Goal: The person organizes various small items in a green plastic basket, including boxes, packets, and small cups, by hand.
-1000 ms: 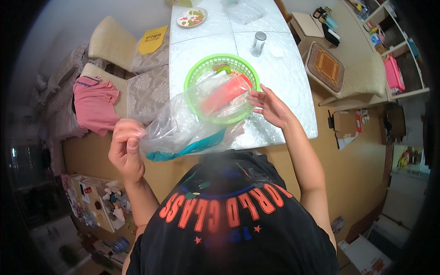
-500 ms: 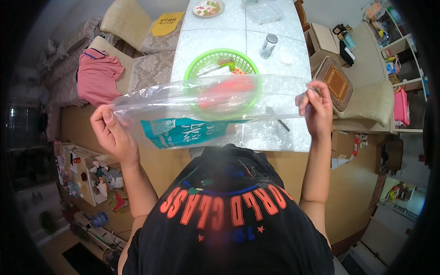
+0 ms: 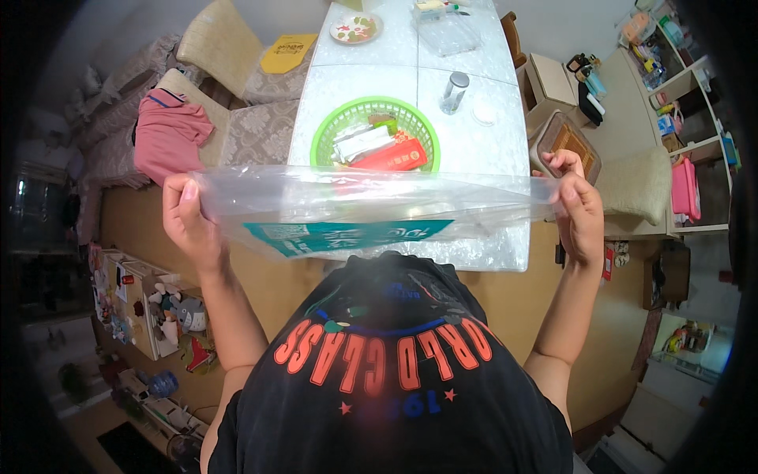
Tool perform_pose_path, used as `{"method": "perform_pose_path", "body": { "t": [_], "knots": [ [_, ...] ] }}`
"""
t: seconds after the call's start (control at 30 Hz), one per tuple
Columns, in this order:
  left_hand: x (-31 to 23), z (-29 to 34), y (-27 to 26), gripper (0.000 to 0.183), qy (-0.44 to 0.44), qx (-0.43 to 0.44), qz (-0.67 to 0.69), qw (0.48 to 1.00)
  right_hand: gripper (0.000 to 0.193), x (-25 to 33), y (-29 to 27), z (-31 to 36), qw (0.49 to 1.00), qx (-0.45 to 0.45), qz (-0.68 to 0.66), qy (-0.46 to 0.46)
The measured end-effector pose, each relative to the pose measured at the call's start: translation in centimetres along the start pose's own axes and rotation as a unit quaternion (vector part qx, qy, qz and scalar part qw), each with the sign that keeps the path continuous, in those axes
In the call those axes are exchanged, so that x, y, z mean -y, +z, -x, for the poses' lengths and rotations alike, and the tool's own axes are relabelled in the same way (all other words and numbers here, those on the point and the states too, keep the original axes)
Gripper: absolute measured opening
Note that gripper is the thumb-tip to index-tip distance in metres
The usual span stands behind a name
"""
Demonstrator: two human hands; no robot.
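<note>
Stretched between my two hands is a clear plastic bag [image 3: 355, 193] with a teal printed panel, pulled wide above the table's near edge. My left hand [image 3: 189, 217] pinches its left end between thumb and fingers. At the other end, my right hand [image 3: 580, 205] grips the bag with thumb and curled fingers. Just beyond the bag stands a green plastic basket [image 3: 320, 146]. Inside it lie a red packet [image 3: 395, 156], a white packet [image 3: 363, 144] and other small colourful packets. The bag covers the basket's near rim.
On the white marbled table [image 3: 482, 158] are a lidded clear jar [image 3: 454, 93], a round white lid [image 3: 484, 115], a plate with a red and green pattern [image 3: 356, 28] and a clear plastic box [image 3: 448, 35]. Chairs flank the table; a pink garment [image 3: 170, 134] drapes over the left one.
The bag has come down toward me and is drawn tauter, uncovering the basket's contents. My right hand has moved outward to the right and slightly down.
</note>
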State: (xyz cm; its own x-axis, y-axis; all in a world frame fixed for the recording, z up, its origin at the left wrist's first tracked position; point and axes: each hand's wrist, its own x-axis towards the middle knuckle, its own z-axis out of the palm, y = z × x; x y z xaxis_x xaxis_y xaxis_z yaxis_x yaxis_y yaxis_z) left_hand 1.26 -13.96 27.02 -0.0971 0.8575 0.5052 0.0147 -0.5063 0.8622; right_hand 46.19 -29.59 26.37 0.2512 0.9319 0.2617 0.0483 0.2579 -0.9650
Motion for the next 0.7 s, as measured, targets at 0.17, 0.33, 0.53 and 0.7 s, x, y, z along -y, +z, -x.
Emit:
{"method": "perform_pose_path", "body": {
  "t": [0.17, 0.33, 0.53, 0.7],
  "knots": [
    [0.5, -0.3, 0.4, 0.022, -0.046, 0.035, -0.019, 0.998, 0.048, -0.5, 0.0, -1.4, 0.975, -0.068, -0.156, 0.141],
    [1.4, 0.3, 1.0, 0.018, 0.021, 0.04, 0.014, 0.999, 0.073, -1.2, -1.0, -2.7, 0.975, 0.043, -0.212, 0.057],
    [-0.8, -0.5, 4.9, 0.008, 0.131, 0.119, -0.064, 0.982, 0.068, 1.4, -5.9, -5.8, 0.961, 0.24, 0.054, 0.127],
    [-2.9, -1.1, 9.0, 0.011, 0.249, 0.246, -0.118, 0.929, 0.042, 2.8, 6.7, -7.7, 0.931, 0.303, 0.162, -0.121]
  ]
}}
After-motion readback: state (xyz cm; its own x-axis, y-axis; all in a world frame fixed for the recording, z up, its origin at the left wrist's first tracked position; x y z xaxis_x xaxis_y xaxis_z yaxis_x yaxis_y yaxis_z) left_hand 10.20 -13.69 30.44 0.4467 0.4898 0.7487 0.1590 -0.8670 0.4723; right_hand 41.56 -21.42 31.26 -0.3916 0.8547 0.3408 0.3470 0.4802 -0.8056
